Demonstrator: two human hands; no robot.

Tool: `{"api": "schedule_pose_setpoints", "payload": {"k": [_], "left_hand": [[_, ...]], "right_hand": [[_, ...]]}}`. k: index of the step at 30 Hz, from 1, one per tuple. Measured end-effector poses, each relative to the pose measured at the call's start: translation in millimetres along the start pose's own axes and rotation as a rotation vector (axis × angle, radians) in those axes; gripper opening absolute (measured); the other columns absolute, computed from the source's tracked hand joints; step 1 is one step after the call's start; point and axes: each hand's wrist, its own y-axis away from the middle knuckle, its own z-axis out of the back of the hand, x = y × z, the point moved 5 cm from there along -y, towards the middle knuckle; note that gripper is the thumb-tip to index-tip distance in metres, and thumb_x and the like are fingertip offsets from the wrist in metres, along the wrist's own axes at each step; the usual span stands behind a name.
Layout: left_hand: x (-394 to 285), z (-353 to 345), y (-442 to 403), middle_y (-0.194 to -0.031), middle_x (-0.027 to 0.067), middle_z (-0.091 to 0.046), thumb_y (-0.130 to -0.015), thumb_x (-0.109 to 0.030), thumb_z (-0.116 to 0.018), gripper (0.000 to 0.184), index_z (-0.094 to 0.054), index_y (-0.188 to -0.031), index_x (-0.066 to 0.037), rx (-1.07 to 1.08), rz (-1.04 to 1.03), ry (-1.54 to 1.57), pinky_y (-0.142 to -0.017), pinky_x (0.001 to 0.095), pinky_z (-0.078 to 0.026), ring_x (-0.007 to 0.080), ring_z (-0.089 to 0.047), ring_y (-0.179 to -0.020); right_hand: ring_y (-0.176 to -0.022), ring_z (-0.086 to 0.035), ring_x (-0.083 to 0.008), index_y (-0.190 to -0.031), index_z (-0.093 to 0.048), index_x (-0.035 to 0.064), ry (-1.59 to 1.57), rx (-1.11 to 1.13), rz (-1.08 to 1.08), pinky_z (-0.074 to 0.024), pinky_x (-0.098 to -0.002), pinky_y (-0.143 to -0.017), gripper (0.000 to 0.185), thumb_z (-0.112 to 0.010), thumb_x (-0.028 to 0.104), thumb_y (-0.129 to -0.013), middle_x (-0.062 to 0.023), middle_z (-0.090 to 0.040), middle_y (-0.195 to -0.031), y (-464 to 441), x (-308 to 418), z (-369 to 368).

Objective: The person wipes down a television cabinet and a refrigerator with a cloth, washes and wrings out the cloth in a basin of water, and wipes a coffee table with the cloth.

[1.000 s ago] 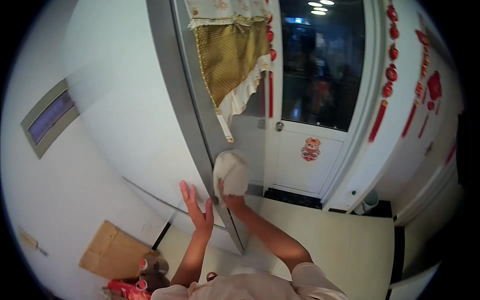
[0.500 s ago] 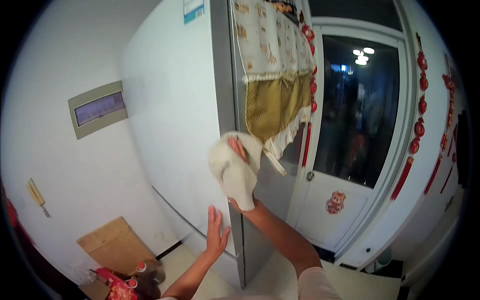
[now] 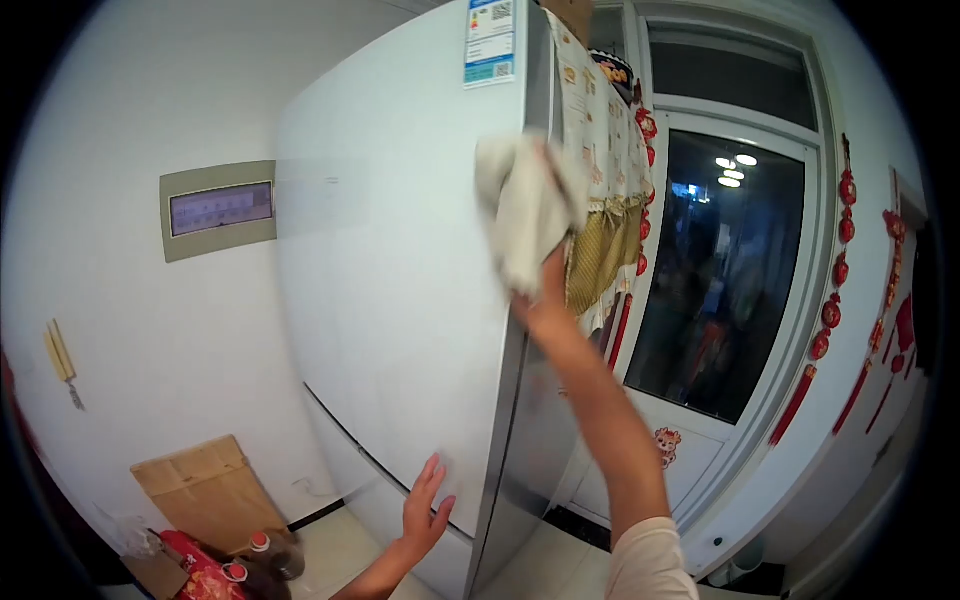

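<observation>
A tall white refrigerator (image 3: 400,260) fills the middle of the head view. My right hand (image 3: 545,285) is raised along its right front edge and holds a beige cloth (image 3: 522,215). The cloth drapes over most of that hand, hides the fingers, and is smeared by motion. It lies at the door's edge, below the energy label (image 3: 490,40). Lower down, my left hand (image 3: 426,508) is by the door near the dark seam, with fingers stretched out and holding nothing. I cannot tell whether it touches the door.
A patterned cover (image 3: 610,230) hangs on the refrigerator's side. Beyond it stands a white door with dark glass (image 3: 715,270), with red hanging ornaments (image 3: 840,268) nearby. At lower left are a wooden board (image 3: 215,490), bottles (image 3: 278,557) and a red bag (image 3: 200,570).
My right hand has moved up the refrigerator's edge with the cloth. My left hand stays low, open by the door. The view has tilted upward, showing more of the label.
</observation>
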Motion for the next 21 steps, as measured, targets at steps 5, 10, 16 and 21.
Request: {"api": "schedule_pose_setpoints", "payload": {"k": [5,10,16,21], "left_hand": [[6,17,5,-0.133,0.0220,-0.043,-0.079,-0.003,-0.061,0.050,-0.044,-0.127,-0.002,-0.027,0.000,0.064,-0.094,0.0386,-0.042,0.0377,-0.047,-0.118],[22,38,26,-0.130,0.0209,-0.046,-0.076,0.000,-0.063,0.050,-0.048,-0.124,-0.002,-0.081,0.120,0.101,-0.094,0.0378,-0.042,0.0357,-0.048,-0.117],[26,67,55,-0.127,0.0186,-0.050,-0.076,0.002,-0.063,0.048,-0.051,-0.122,-0.002,-0.117,0.242,-0.019,-0.096,0.0372,-0.041,0.0337,-0.050,-0.117],[6,88,82,-0.124,0.0192,-0.053,-0.079,0.001,-0.057,0.040,-0.052,-0.119,0.000,-0.229,0.332,-0.119,-0.094,0.0373,-0.041,0.0345,-0.052,-0.113]], "right_hand": [[-0.103,-0.052,-0.0353,-0.110,-0.056,0.0003,0.713,0.219,-0.038,-0.0413,-0.0427,-0.090,0.029,-0.048,0.019,-0.089,-0.0196,-0.055,-0.112,-103,-5,-21],[-0.110,-0.051,-0.0333,-0.115,-0.055,0.0005,0.866,0.011,0.558,-0.0398,-0.0426,-0.094,0.033,-0.054,0.015,-0.085,-0.0179,-0.052,-0.120,-40,8,-33],[-0.127,-0.037,-0.0330,-0.124,-0.050,0.0017,0.759,0.584,0.202,-0.0305,-0.0438,-0.103,0.045,-0.058,0.005,-0.080,-0.0156,-0.040,-0.137,125,41,-3],[-0.114,-0.048,-0.0349,-0.124,-0.048,0.0007,0.474,1.125,-0.001,-0.0356,-0.0431,-0.099,0.045,-0.058,0.011,-0.082,-0.0173,-0.050,-0.125,256,33,15]]}}
